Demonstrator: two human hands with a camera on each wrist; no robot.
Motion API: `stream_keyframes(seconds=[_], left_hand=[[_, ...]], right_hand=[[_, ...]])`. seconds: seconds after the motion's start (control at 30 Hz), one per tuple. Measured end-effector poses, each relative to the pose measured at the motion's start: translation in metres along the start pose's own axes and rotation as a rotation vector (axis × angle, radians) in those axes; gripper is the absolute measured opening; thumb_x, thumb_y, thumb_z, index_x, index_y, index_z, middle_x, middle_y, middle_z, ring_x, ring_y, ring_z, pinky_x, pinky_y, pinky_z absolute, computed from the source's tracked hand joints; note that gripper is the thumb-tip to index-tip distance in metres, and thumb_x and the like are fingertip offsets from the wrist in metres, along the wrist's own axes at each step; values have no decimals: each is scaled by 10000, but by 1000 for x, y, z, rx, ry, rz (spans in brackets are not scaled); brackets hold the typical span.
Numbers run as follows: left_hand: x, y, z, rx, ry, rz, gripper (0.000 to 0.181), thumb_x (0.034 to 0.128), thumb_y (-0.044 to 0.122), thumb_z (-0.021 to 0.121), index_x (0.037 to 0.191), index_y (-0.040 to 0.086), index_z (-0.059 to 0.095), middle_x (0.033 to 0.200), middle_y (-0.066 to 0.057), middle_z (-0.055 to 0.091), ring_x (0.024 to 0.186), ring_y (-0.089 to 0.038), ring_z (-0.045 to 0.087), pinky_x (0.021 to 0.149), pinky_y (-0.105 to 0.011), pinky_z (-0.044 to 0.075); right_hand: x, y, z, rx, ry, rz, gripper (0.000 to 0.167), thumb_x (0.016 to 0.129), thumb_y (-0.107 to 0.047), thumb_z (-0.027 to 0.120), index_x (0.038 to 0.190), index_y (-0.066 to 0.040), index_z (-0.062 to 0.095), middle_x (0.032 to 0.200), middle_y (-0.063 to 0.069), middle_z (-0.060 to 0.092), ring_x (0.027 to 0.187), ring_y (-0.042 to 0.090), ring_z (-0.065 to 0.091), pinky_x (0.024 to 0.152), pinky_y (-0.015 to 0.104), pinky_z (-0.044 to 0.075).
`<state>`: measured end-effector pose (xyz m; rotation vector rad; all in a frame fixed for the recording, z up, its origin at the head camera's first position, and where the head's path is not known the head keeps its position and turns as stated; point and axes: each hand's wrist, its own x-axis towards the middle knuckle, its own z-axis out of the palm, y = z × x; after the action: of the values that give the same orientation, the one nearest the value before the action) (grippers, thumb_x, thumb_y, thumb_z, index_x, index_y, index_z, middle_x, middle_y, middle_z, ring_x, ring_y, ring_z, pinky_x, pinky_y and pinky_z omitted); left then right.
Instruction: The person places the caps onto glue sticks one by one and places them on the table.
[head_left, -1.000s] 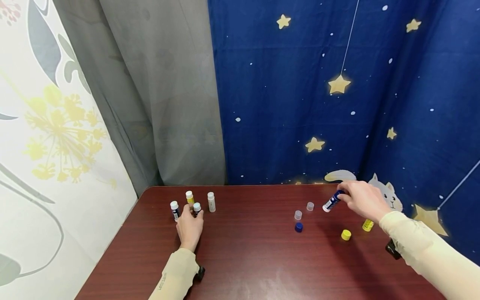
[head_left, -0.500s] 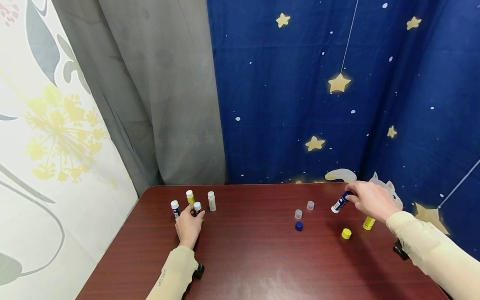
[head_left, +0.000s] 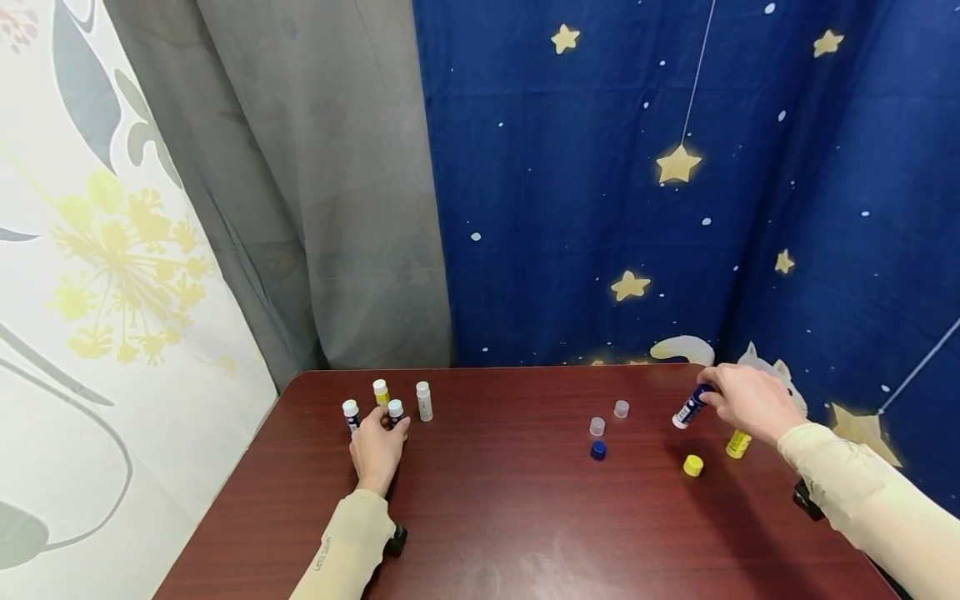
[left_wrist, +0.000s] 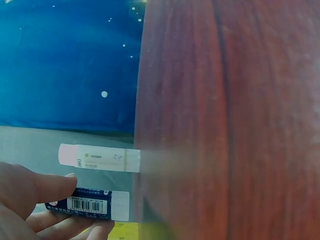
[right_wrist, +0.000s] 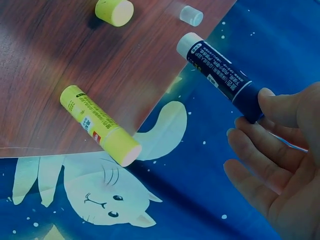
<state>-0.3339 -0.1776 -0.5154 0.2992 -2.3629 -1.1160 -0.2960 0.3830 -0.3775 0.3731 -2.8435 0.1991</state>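
My left hand [head_left: 377, 454] pinches a dark blue glue stick [left_wrist: 90, 205] with a white end, standing on the table among other sticks. Beside it are a white glue stick [head_left: 424, 402], a yellow one [head_left: 381, 390] and another dark blue one [head_left: 351, 412], partly hidden by the hand. At the right, my right hand [head_left: 753, 402] holds a dark blue glue stick [right_wrist: 220, 75] between thumb and fingers, tilted above the table, its white end pointing down and left. A yellow glue stick [right_wrist: 100, 125] is below that hand, near the table's edge.
Between the hands, toward the right, are a blue cap [head_left: 597, 451] and two translucent caps, one nearer [head_left: 597, 427] and one farther [head_left: 622, 409]. A yellow cap [head_left: 693, 466] sits left of the yellow stick. Curtains hang behind the brown table [head_left: 510, 500].
My right hand has moved rightward with the dark blue glue stick, toward the yellow stick. The left hand stays nearly still on its own stick.
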Motion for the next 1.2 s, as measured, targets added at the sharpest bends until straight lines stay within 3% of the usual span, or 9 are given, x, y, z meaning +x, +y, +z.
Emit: stream_keyframes(seconds=[0.23,0.43,0.83,1.2], left_hand=[[1,10,-6,10,35,42,309,867,296,806,1086,99,714,935,-96,739,857,-324,676,806,-526,466],[0,21,-11,-6,55,57,306,846,292,826,1075,113,732,926,-82,749,846,-301,689,792,-518,475],[0,39,-19,-20,70,79,291,834,311,835,1057,145,750,912,-61,758,899,-293,693,815,-515,466],[-4,52,-26,-30,86,107,289,825,318,845,1054,161,763,853,-29,727,805,-244,648,766,-477,450]], right_hand=[[-2,2,3,-4,-10,4,242,872,-126,786,1092,-48,724,852,16,699,643,142,554,543,324,460],[-4,5,8,-24,-22,-10,237,856,-107,787,1082,-62,730,921,64,719,696,163,590,600,407,517],[-8,23,15,-35,-38,-22,214,843,-92,785,1051,-74,740,906,71,721,708,185,601,589,430,516],[-13,36,24,-66,-69,-22,215,827,-95,803,1028,-59,732,913,102,711,701,207,592,605,480,518]])
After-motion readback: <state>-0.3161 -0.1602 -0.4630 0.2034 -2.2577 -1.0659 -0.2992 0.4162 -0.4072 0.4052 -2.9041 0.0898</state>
